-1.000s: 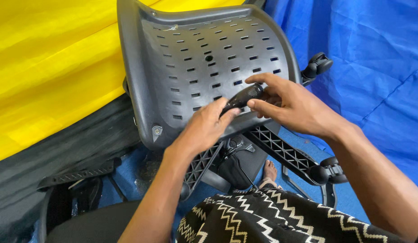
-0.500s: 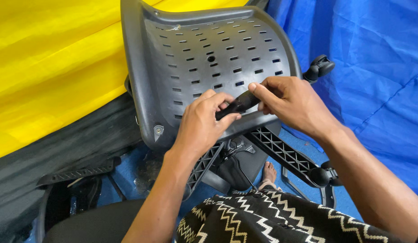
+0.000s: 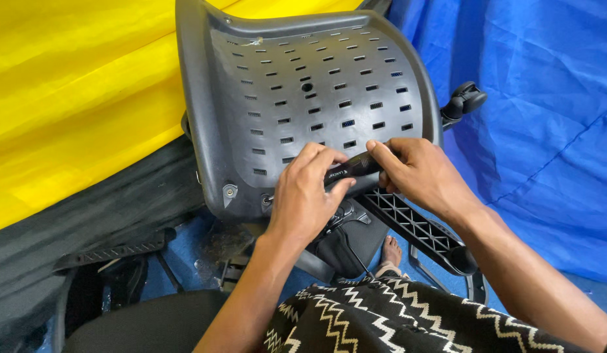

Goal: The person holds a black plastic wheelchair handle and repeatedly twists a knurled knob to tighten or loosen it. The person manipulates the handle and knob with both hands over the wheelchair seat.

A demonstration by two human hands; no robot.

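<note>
Against the lower edge of the dark grey slotted plastic chair seat (image 3: 303, 104), both hands grip a short black cylindrical tool (image 3: 353, 168): left hand (image 3: 307, 196) curled around it, right hand (image 3: 421, 175) pinching its end.

You have one view only, from the camera on your head, looking steeply down and a little forward over your own lap. It sits close: your forearms run in from the bottom edge, and the grey slotted chair back (image 3: 303, 104) fills the upper middle of the frame. Yellow cloth (image 3: 75, 98) closes off the left side, blue cloth (image 3: 539, 117) the right. With no second camera, no part of the scene is shared.
</note>
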